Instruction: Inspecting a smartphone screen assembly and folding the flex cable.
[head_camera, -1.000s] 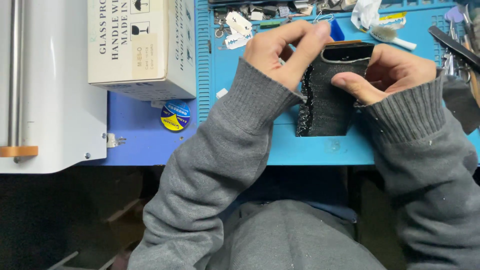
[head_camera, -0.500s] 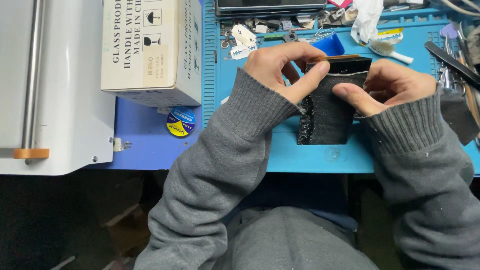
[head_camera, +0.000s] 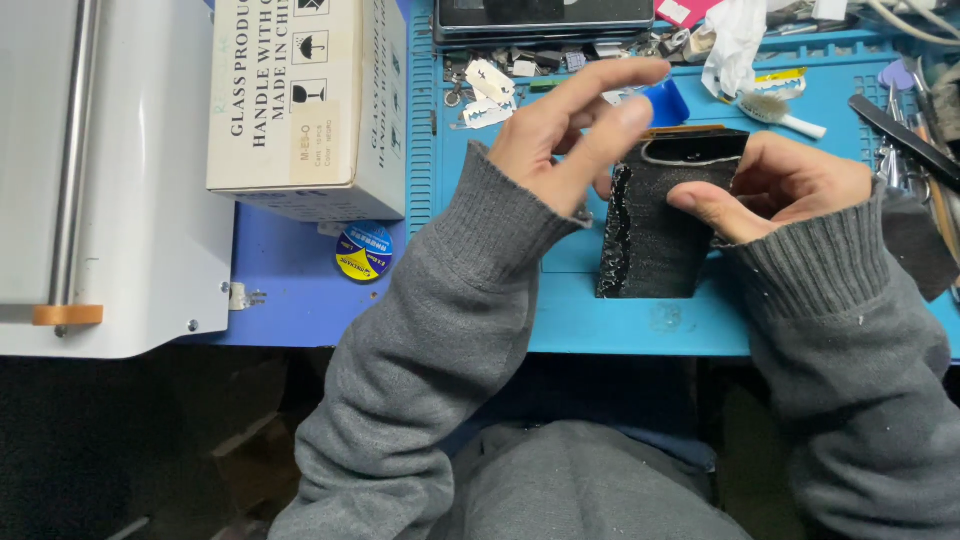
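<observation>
Black pouch (head_camera: 655, 225) in right hand (head_camera: 775, 185)

Person wearing grey ribbed-cuff knit sweater; sleeves reaching over wrists of bare left hand (head_camera: 560, 135) and right hand (head_camera: 785, 185).

Cardboard box (head_camera: 305, 105), brush (head_camera: 785, 110) (white-handled), tape roll (head_camera: 364, 252)

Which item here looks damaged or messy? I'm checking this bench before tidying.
The black rectangular slab held by the right hand has a ragged, glittering left edge, as if cracked. The left hand hovers open beside it. Small parts lie scattered on the blue mat.
</observation>
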